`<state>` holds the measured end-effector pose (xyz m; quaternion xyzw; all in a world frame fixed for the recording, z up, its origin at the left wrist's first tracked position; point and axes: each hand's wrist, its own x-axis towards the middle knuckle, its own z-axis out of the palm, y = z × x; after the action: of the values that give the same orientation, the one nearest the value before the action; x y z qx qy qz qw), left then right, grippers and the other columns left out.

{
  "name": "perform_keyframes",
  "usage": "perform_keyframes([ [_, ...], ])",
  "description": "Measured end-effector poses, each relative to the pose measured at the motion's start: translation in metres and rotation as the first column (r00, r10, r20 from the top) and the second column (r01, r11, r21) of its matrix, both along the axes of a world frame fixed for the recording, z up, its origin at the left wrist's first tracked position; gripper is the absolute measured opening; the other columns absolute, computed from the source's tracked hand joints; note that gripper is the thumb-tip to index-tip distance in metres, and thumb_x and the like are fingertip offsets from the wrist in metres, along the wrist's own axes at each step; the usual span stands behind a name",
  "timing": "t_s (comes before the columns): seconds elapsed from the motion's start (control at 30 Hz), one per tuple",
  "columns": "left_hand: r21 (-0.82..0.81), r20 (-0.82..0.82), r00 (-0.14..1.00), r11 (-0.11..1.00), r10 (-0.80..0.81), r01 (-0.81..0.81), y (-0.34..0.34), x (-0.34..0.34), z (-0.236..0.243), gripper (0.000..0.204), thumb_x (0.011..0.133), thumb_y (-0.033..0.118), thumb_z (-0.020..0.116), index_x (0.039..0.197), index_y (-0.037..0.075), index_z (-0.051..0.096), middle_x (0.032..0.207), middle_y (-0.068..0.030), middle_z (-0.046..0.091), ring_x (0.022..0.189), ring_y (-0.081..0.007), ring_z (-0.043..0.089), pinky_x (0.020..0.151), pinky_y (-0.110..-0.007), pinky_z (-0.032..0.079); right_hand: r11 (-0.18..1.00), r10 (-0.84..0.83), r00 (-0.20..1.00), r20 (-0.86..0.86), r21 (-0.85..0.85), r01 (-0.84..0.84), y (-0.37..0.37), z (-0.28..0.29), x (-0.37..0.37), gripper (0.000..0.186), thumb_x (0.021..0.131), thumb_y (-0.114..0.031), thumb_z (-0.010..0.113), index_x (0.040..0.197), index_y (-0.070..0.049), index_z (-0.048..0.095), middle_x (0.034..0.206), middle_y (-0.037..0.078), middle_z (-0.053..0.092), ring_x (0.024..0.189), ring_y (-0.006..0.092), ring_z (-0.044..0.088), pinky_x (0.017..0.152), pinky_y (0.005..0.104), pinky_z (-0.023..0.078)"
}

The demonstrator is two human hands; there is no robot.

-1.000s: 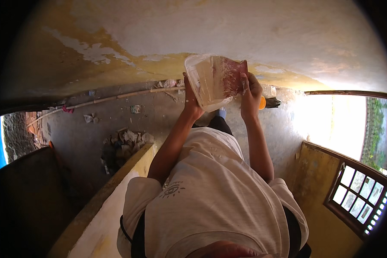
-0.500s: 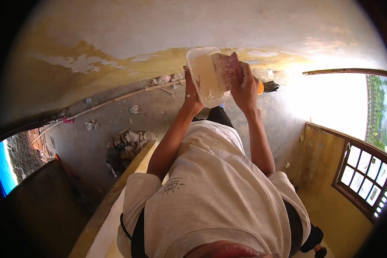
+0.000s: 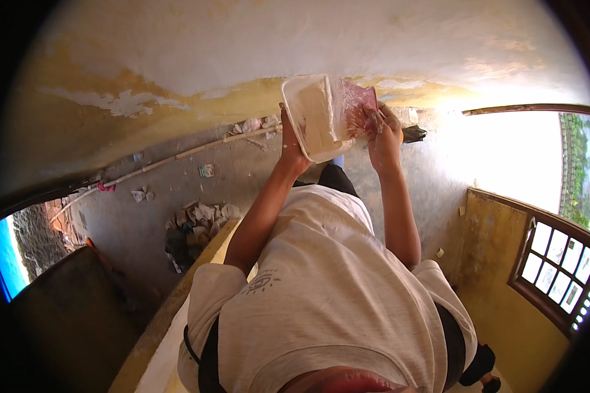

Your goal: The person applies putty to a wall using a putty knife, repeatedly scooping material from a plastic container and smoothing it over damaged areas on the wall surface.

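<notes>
My left hand (image 3: 291,147) grips a translucent white rectangular plastic container (image 3: 305,121) by its left side, thumb and fingers along the wall. Pale paste coats the inside. My right hand (image 3: 383,134) is closed on a reddish flat scraper (image 3: 354,105) smeared with whitish paste, held over the container's right half with a thick white ridge of paste near its left edge. Both hands are raised above my body, in front of the plastered wall (image 3: 190,46) with peeling yellow paint. Specks of white mark my fingers.
A long pole (image 3: 170,157) lies along the wall's foot with scraps. A rubble heap (image 3: 196,232) sits beside a low partition (image 3: 144,340). A bright doorway (image 3: 505,150), window (image 3: 554,268) and dark bag (image 3: 413,133) are at right. Another person (image 3: 478,363) is at lower right.
The scraper has shifted across the container and turned, now showing the white paste ridge. My right hand has moved slightly right since half a second ago. The other person has come into view.
</notes>
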<state>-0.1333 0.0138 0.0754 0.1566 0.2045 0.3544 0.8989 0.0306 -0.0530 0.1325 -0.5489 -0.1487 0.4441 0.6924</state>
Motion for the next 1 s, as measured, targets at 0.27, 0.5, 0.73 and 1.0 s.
perform_keyframes([
  [0.27,0.086,0.078,0.997,0.996,0.029,-0.036,0.013,0.027,-0.005,0.070,0.102,0.068,0.038,0.152,0.019,0.043,0.142,-0.0057,0.058,0.128,-0.0259,0.061,0.108,-0.051,0.051,0.959,0.153,0.828,-0.540,0.284,0.008,-0.016,-0.018,0.021,0.026,0.102,-0.011,0.059,0.124,0.001,0.062,0.115,0.007,0.071,0.100,0.0130,0.070,0.080,0.0248,0.057],
  [0.5,0.084,0.198,0.978,0.993,0.065,-0.083,0.034,0.095,-0.007,0.058,0.105,0.058,0.044,0.149,0.020,0.046,0.146,0.0001,0.053,0.137,-0.0212,0.050,0.113,-0.045,0.044,0.903,0.141,0.872,-0.469,0.422,0.081,0.006,0.044,0.044,0.036,0.104,-0.012,0.058,0.138,-0.003,0.053,0.121,0.007,0.069,0.102,0.0160,0.071,0.082,0.0280,0.060],
  [0.73,-0.028,0.245,0.962,0.991,-0.118,0.129,0.057,0.108,0.032,0.051,0.103,0.055,0.048,0.142,0.022,0.055,0.135,0.0027,0.061,0.131,-0.0218,0.055,0.113,-0.045,0.042,0.694,-0.415,0.810,0.414,0.720,-0.012,0.058,0.147,0.173,0.025,0.109,-0.021,0.052,0.128,-0.004,0.057,0.107,0.003,0.062,0.092,0.0112,0.061,0.077,0.0272,0.050],
  [1.0,0.021,0.280,0.959,0.999,0.039,-0.047,0.064,0.084,0.006,0.054,0.101,0.056,0.053,0.142,0.021,0.056,0.141,0.0015,0.060,0.131,-0.0226,0.056,0.115,-0.046,0.041,0.576,-0.644,-0.566,0.514,0.813,0.084,0.136,0.365,0.236,0.043,0.095,-0.001,0.059,0.137,-0.010,0.060,0.129,0.014,0.068,0.106,0.0303,0.072,0.075,0.0386,0.062],
])
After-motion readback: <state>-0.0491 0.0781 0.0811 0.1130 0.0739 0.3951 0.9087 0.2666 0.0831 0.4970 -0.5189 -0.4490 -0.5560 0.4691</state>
